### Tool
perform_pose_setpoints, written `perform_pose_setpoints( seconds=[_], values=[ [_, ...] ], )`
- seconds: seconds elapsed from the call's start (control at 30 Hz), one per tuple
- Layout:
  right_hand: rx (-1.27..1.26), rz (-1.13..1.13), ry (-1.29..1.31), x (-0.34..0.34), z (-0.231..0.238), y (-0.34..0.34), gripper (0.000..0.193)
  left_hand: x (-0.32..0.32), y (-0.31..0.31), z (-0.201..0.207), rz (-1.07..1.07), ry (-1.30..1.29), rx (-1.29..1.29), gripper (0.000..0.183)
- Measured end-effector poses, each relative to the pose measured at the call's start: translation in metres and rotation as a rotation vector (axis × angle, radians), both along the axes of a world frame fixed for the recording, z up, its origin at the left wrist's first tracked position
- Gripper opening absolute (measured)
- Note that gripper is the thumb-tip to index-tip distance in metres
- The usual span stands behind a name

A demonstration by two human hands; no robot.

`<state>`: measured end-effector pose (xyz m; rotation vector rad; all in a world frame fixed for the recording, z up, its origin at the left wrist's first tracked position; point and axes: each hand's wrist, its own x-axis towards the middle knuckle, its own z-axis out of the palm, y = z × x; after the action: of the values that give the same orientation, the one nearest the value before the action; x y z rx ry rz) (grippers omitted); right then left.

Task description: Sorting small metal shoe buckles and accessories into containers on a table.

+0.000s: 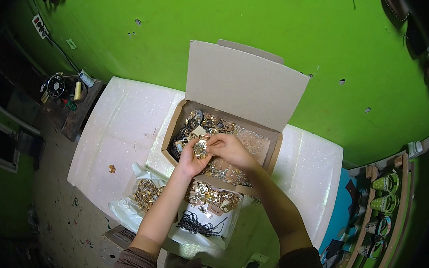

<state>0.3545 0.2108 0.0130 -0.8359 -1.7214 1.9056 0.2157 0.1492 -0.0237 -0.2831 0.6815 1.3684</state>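
Note:
Over the open cardboard box, my left hand is cupped around a little heap of shiny gold and silver metal pieces. My right hand reaches in from the right, its thumb and fingertips pinched together at that heap. Whatever is between those fingertips is too small to name. Beneath both hands the box holds many small metal fittings, dark pieces at its left and tiny bright bits spread over its right. A pale square piece lies just beyond my left fingers.
In front of the box stand a white container with gold fittings and a black beaded string, and a plastic bag with more metal pieces. The box lid stands up toward the green wall. Sandals hang on a wooden rack at right.

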Motion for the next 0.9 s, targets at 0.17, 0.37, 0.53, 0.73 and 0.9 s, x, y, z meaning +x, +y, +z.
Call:
perform_pose_setpoints(
  seconds=[0.17,0.37,0.53,0.73,0.9],
  values=[
    [0.238,-0.02,-0.196,-0.007,0.05,-0.003,0.015,0.021,0.003,0.019,0.078,0.013,-0.073,0.027],
    [-0.01,-0.032,0.006,0.018,0.053,0.002,0.019,0.028,0.0,0.016,0.073,-0.136,-0.003,0.021],
    [-0.428,-0.228,0.228,0.048,0.052,-0.017,0.021,0.045,-0.014,0.032,0.039,-0.177,0.041,0.021],
    [-0.538,-0.343,0.237,0.061,0.056,-0.059,0.021,0.041,-0.051,0.044,-0.017,-0.289,0.062,0.023],
    [-0.54,-0.398,0.228,0.054,0.049,-0.107,0.021,0.015,-0.1,0.061,-0.011,-0.406,0.014,0.025]
  ],
)
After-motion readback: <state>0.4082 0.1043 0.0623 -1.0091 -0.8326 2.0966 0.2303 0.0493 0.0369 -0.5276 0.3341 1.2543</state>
